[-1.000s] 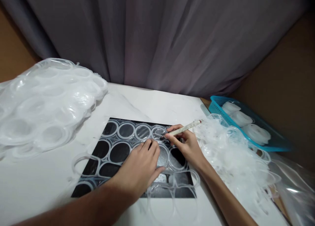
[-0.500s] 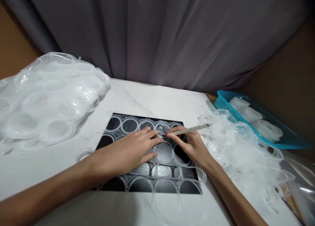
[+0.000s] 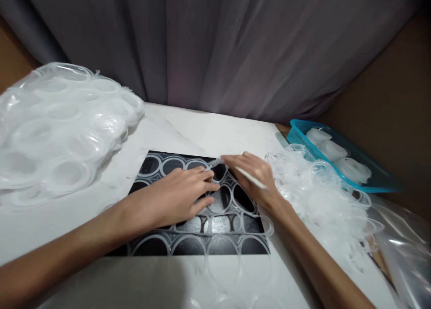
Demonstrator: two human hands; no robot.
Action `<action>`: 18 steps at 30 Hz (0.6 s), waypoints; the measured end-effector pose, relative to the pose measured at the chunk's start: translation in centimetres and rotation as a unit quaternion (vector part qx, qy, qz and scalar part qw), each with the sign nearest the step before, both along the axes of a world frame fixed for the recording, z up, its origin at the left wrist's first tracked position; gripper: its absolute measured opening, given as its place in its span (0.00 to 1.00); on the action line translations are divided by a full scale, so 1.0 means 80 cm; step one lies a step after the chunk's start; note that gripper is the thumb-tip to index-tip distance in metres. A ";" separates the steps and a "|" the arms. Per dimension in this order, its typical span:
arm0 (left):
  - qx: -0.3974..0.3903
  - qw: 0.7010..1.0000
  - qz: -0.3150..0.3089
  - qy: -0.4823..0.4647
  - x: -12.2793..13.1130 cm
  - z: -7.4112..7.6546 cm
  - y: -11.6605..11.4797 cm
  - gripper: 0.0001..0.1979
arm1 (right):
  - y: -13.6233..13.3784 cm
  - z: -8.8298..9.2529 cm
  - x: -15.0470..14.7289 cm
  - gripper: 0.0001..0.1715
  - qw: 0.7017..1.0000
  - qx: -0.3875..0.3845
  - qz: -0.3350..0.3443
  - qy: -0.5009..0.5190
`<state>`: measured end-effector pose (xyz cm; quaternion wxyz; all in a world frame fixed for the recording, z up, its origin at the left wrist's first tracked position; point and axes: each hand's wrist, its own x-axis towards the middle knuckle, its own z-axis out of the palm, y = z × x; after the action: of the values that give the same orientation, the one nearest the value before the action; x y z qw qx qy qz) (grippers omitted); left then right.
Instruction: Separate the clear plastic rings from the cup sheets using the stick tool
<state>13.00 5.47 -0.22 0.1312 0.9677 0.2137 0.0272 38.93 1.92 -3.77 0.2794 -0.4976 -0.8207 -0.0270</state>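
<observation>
A clear plastic sheet of moulded rings lies over a black mat on the white table. My left hand lies flat on the sheet with its fingers stretched toward the far row of rings. My right hand is closed round a thin pale stick-like tool and pinches a small clear plastic piece at the far edge of the sheet, just beyond my left fingertips.
A tall stack of clear moulded sheets fills the left of the table. A heap of loose clear plastic rings lies to the right. A blue basket with white round pieces stands beyond it. A grey curtain hangs behind.
My left hand slid forward over the sheet. My right hand turned the tool from pointing right to lying along the hand, and lifted a clear piece at the sheet's far edge.
</observation>
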 end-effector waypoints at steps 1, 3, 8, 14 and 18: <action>-0.006 1.000 0.000 0.010 0.000 0.001 0.000 0.20 | 0.012 0.006 0.005 0.17 0.999 0.017 -0.026 0.035; -0.015 1.000 0.005 0.020 -0.001 0.001 0.000 0.21 | 0.035 0.024 0.013 0.14 0.990 0.051 -0.081 0.105; -0.057 0.998 0.001 0.004 -0.008 0.003 0.001 0.21 | 0.053 0.069 0.000 0.15 0.945 0.175 -0.195 0.196; -0.138 0.987 0.033 -0.072 -0.032 0.013 0.056 0.16 | 0.036 0.043 -0.061 0.17 0.981 -0.015 -0.101 0.163; -0.136 0.987 0.059 -0.060 -0.050 0.004 0.089 0.27 | 0.027 0.007 -0.079 0.20 0.949 -0.145 -0.046 0.276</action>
<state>9.00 12.56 0.07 0.2727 0.9230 0.2640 0.0634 32.64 4.08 -3.22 0.4181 -0.5582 -0.6829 0.2173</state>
